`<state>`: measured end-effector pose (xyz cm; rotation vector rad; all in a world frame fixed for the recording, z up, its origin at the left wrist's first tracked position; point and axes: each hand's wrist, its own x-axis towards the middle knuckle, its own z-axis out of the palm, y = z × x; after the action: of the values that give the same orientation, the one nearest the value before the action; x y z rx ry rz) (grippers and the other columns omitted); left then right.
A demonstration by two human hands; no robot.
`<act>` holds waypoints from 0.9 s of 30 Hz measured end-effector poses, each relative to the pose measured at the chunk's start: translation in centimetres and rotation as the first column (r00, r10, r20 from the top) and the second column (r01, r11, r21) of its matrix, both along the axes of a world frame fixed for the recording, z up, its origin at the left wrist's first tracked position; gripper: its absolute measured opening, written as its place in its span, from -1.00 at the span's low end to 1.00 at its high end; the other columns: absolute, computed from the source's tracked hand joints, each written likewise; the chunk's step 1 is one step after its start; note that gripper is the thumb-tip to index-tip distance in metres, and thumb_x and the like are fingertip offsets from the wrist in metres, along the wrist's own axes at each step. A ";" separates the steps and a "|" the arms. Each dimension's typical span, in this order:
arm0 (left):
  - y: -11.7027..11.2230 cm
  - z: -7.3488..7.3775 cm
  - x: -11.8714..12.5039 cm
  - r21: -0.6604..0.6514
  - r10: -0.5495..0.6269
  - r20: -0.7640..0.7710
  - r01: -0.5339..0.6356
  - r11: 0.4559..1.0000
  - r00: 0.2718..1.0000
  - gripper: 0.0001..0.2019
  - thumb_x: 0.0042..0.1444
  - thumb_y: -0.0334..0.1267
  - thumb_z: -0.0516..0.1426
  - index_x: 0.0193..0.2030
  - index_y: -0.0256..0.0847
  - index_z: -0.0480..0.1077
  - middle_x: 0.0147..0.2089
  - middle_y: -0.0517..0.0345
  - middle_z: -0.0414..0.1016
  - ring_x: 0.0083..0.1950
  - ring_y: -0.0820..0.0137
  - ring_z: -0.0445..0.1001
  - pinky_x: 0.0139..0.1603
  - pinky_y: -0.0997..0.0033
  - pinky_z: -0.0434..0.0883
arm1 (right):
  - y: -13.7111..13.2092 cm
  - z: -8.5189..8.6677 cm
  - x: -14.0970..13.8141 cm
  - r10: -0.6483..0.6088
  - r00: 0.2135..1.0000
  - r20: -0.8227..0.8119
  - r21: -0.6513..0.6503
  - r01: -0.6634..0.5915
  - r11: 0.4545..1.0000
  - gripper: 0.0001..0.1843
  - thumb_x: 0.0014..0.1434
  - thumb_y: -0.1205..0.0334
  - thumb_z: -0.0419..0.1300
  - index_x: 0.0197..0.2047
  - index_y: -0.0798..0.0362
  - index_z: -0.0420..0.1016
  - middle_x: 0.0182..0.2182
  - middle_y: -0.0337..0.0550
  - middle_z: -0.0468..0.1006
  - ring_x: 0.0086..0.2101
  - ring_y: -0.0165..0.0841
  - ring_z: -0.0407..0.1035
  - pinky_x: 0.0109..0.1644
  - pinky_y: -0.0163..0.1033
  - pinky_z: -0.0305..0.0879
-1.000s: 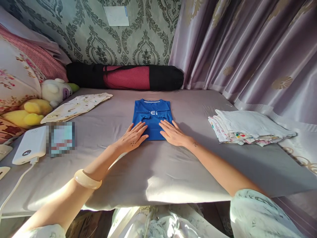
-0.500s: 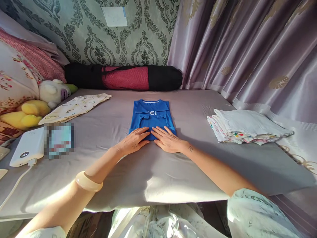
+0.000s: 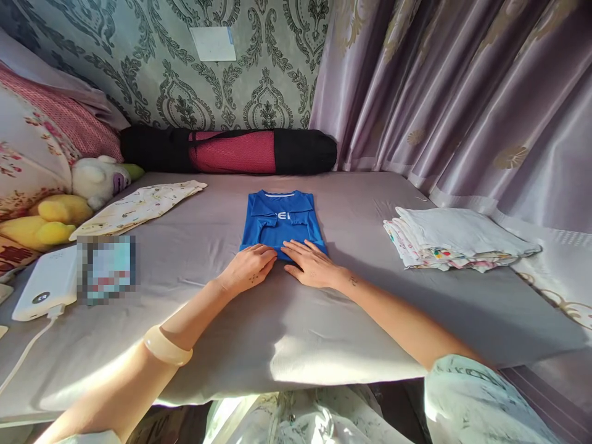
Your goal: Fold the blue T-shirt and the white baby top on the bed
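A blue shirt [image 3: 282, 229] lies folded on the grey bed sheet, its white-trimmed neckline at the far end. Both sleeves are folded in across its front and partly cover white lettering. At the near left edge, my left hand [image 3: 250, 268] has its fingers bent together over the cloth, closed on the folded edge; the thumb is partly hidden. Beside it, my right hand [image 3: 314, 264] lies open on the near right part, fingers stretched forward and thumb apart.
A stack of folded cloths [image 3: 457, 237] sits to the right. At left are a patterned cloth [image 3: 143, 209], plush toys [image 3: 99, 179], a white power bank [image 3: 46, 283] with a cable, and a blurred-out object [image 3: 110, 270]. A black and red roll bag [image 3: 231, 151] lies along the wall.
My left hand's fingers have gone from stretched flat to bent over the shirt's near edge. My right hand stays spread at the near edge. The view has tilted slightly up.
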<state>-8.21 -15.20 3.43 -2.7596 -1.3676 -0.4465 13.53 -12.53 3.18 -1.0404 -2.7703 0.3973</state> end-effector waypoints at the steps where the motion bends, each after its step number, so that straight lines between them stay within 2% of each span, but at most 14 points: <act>1: 0.0 0.1 0.0 -0.009 0.022 0.014 -0.022 1.000 1.000 -0.72 0.34 -0.29 -0.09 -0.08 -0.25 0.43 -0.11 0.01 0.56 -0.08 0.31 0.51 -0.05 0.34 0.44 | 0.2 -0.2 0.1 -0.012 1.000 -0.019 0.020 0.013 1.000 -0.45 0.35 0.07 -0.02 0.34 0.10 0.17 0.34 0.02 0.13 0.32 -0.17 -0.01 0.38 0.09 -0.09; 5: 0.1 0.2 -0.1 -0.038 0.063 0.025 -0.062 0.997 0.998 -0.69 0.36 -0.27 -0.13 -0.04 -0.26 0.40 -0.09 0.00 0.56 -0.07 0.31 0.52 -0.05 0.36 0.44 | 1.3 -1.3 1.2 -0.036 0.995 -0.096 0.103 0.046 0.994 -0.53 0.30 0.36 0.00 0.26 0.13 0.30 0.26 0.06 0.27 0.26 -0.21 0.14 0.34 -0.02 0.08; 9: -0.1 0.2 -0.8 -0.081 0.010 -0.039 -0.014 0.997 0.999 -0.71 0.33 -0.28 -0.09 0.03 -0.25 0.39 0.01 -0.01 0.53 0.03 0.26 0.49 0.06 0.28 0.42 | 2.0 -1.7 2.9 -0.035 0.992 -0.120 0.143 0.052 0.988 -0.45 0.19 0.55 -0.03 0.22 0.13 0.35 0.22 0.04 0.34 0.23 -0.24 0.19 0.33 -0.04 0.14; 13: -0.3 0.0 -2.2 -0.132 0.006 -0.083 -0.017 0.991 0.997 -0.62 0.21 -0.45 -0.08 0.11 -0.21 0.37 0.16 0.01 0.46 0.17 0.28 0.41 0.18 0.26 0.36 | 2.1 -1.5 4.4 -0.060 0.993 -0.100 0.144 0.074 0.987 -0.41 0.16 0.59 -0.06 0.22 0.14 0.35 0.21 0.02 0.36 0.23 -0.26 0.20 0.32 -0.07 0.16; 17: -0.3 -0.1 -3.7 -0.158 0.042 -0.096 -0.057 0.986 0.994 -0.52 0.18 -0.49 -0.14 0.19 -0.20 0.33 0.28 0.07 0.35 0.28 0.37 0.31 0.28 0.32 0.27 | 2.1 -1.5 5.5 -0.072 0.994 -0.079 0.143 0.083 0.986 -0.39 0.16 0.62 -0.11 0.24 0.19 0.32 0.23 0.05 0.32 0.24 -0.26 0.18 0.32 -0.08 0.15; 23: 0.0 -0.3 -4.9 -0.168 0.112 -0.069 -0.122 0.978 0.991 -0.45 0.14 -0.50 -0.15 0.25 -0.15 0.29 0.33 0.14 0.28 0.31 0.41 0.27 0.29 0.36 0.25 | 2.3 -1.6 6.2 -0.058 0.996 -0.072 0.125 0.067 0.990 -0.29 0.14 0.66 -0.17 0.30 0.08 0.25 0.28 -0.04 0.26 0.25 -0.30 0.14 0.31 -0.09 0.18; 27: 0.2 -0.2 -5.3 -0.168 0.099 -0.093 -0.114 0.979 0.991 -0.36 0.04 -0.55 -0.13 0.28 -0.16 0.25 0.32 0.15 0.29 0.30 0.41 0.28 0.27 0.36 0.28 | 2.4 -1.1 6.4 -0.039 0.998 -0.045 0.118 0.044 0.992 -0.29 0.14 0.66 -0.15 0.31 0.06 0.24 0.28 -0.07 0.26 0.24 -0.30 0.17 0.31 -0.09 0.19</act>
<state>-13.48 -15.05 3.23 -2.7820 -1.5951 -0.2131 19.90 -10.15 2.04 -1.0468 -2.6924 0.2426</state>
